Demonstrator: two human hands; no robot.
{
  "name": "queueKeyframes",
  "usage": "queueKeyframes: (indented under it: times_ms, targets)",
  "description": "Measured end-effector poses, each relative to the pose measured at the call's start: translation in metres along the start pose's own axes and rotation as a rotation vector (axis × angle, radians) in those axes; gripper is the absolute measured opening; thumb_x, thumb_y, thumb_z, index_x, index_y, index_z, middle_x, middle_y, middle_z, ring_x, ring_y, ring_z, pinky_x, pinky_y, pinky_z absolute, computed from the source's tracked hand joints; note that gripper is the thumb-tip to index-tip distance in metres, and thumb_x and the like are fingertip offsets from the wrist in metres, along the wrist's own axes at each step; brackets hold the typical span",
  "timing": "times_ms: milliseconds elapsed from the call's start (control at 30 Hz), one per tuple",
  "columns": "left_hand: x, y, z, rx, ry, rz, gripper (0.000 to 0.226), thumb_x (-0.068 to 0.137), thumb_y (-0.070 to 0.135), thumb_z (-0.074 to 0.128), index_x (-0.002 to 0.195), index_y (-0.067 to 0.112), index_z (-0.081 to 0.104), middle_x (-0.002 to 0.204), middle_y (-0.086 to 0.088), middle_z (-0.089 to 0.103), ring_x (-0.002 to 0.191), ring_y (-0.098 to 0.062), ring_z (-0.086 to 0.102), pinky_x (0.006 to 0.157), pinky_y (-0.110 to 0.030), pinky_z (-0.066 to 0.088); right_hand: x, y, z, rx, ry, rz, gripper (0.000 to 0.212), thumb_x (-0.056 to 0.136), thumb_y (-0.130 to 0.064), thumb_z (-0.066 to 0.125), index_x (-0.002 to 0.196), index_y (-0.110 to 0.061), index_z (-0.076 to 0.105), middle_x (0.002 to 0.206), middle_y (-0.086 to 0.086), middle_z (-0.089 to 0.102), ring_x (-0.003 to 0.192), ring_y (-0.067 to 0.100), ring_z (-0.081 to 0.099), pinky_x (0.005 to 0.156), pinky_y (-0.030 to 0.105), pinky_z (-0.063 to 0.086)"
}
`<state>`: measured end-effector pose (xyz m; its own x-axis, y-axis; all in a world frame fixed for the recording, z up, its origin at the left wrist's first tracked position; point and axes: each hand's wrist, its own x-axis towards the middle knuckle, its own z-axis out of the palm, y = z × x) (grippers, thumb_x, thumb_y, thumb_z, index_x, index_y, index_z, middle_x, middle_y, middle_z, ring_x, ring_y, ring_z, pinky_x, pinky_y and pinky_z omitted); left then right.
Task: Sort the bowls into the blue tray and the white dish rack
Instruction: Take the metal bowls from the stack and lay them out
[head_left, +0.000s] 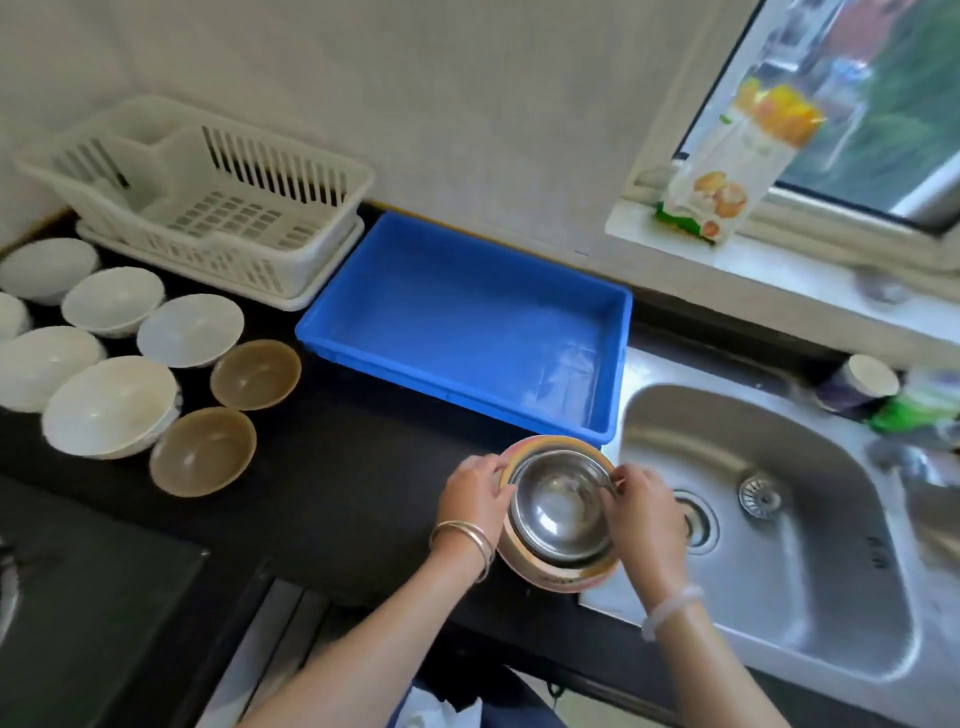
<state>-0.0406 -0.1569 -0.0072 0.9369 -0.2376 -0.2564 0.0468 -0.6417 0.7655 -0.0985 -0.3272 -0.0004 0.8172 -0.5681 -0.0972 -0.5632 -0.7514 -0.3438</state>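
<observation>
Steel bowl nests in a pink bowl at the surface's front edge beside the sink. The left hand's fingers hold the pink rim, and the right hand's pinch the steel. Steady pink and lift steel straight up.

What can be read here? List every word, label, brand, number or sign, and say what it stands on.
Nothing can be read.
Too blurred: print on the packet on the windowsill.
Too blurred: anything on the dark cup beside the sink.
Too blurred: small dark marks on the sink's right side.
No text visible: steel bowl, pink bowl, blue tray, white dish rack.
</observation>
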Motion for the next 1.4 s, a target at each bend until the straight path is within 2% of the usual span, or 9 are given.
queueKeyframes:
  times_ms: [167,500,567,700,867,1000,1167,1267,1400]
  targets:
    - [-0.002,0.002,0.015,0.033,-0.015,0.009,0.037,0.085,0.016,0.06,0.121,0.022,0.056,0.122,0.003,0.051,0.107,-0.013,0.054,0.089,-0.019,0.037,-0.003,0.008,0.005,0.094,0.045,0.05,0.011,0.083,-0.017,0.066,0.078,-0.009,0.059,0.078,0.012,0.067,0.076,0.033,0.061,0.059,0.03,0.028]
    - [0.003,0.006,0.024,0.113,-0.003,0.0,0.035,0.088,0.03,0.057,0.121,0.019,0.058,0.123,0.002,0.05,0.099,-0.008,0.05,0.085,-0.021,0.04,-0.002,0.023,-0.007,0.317,0.094,0.103,0.008,0.079,-0.011,0.064,0.072,-0.01,0.06,0.064,0.003,0.062,0.065,0.025,0.056,0.056,0.03,0.029]
    - [0.004,0.008,0.025,0.126,-0.001,0.002,0.034,0.088,0.032,0.057,0.119,0.019,0.058,0.122,0.002,0.05,0.095,-0.005,0.046,0.083,-0.021,0.04,-0.001,0.025,-0.013,0.337,0.119,0.096,0.009,0.079,-0.011,0.065,0.072,-0.01,0.06,0.063,0.003,0.062,0.064,0.025,0.056,0.057,0.031,0.031]
    - [0.006,0.011,0.027,0.14,0.029,-0.008,0.023,0.084,0.024,0.062,0.107,0.019,0.06,0.123,0.002,0.049,0.11,-0.014,0.05,0.092,-0.026,0.044,0.002,0.029,-0.022,0.38,0.156,0.119,0.011,0.08,-0.013,0.066,0.071,-0.011,0.06,0.063,0.0,0.061,0.064,0.023,0.056,0.056,0.026,0.026]
    - [0.007,0.018,0.027,0.139,0.089,-0.033,0.014,0.082,0.018,0.065,0.094,0.02,0.061,0.118,0.001,0.049,0.113,-0.016,0.044,0.091,-0.024,0.039,0.001,0.036,-0.028,0.39,0.16,0.152,0.008,0.079,-0.013,0.067,0.072,-0.01,0.064,0.063,-0.002,0.061,0.064,0.019,0.053,0.055,0.021,0.025]
    - [0.009,0.025,0.025,0.086,0.041,-0.068,0.009,0.085,0.018,0.061,0.093,0.021,0.06,0.107,0.002,0.058,0.096,-0.014,0.056,0.078,-0.026,0.05,0.0,0.04,-0.031,0.399,0.122,0.136,0.007,0.081,-0.014,0.066,0.077,-0.012,0.071,0.065,-0.005,0.062,0.067,0.016,0.057,0.06,0.024,0.031]
    - [0.009,0.03,0.021,0.03,0.033,-0.099,0.011,0.085,0.016,0.059,0.081,0.025,0.055,0.082,0.008,0.061,0.073,-0.006,0.057,0.056,-0.015,0.041,0.002,0.042,-0.034,0.444,0.086,0.156,0.008,0.082,-0.015,0.066,0.081,-0.012,0.073,0.069,-0.002,0.066,0.071,0.02,0.062,0.065,0.029,0.041]
    - [0.009,0.033,0.016,0.008,0.025,-0.12,0.01,0.085,0.015,0.061,0.08,0.023,0.057,0.079,0.008,0.061,0.074,-0.008,0.059,0.059,-0.016,0.042,0.003,0.044,-0.036,0.475,0.048,0.164,0.008,0.082,-0.016,0.065,0.084,-0.013,0.073,0.073,0.0,0.069,0.073,0.023,0.066,0.071,0.034,0.05]
    - [0.008,0.03,0.007,-0.048,0.026,-0.131,0.006,0.083,0.015,0.062,0.084,0.02,0.06,0.078,0.009,0.06,0.073,-0.006,0.058,0.058,-0.014,0.04,0.005,0.041,-0.043,0.482,0.033,0.161,0.008,0.083,-0.018,0.065,0.083,-0.017,0.073,0.073,-0.003,0.069,0.074,0.022,0.067,0.072,0.034,0.051]
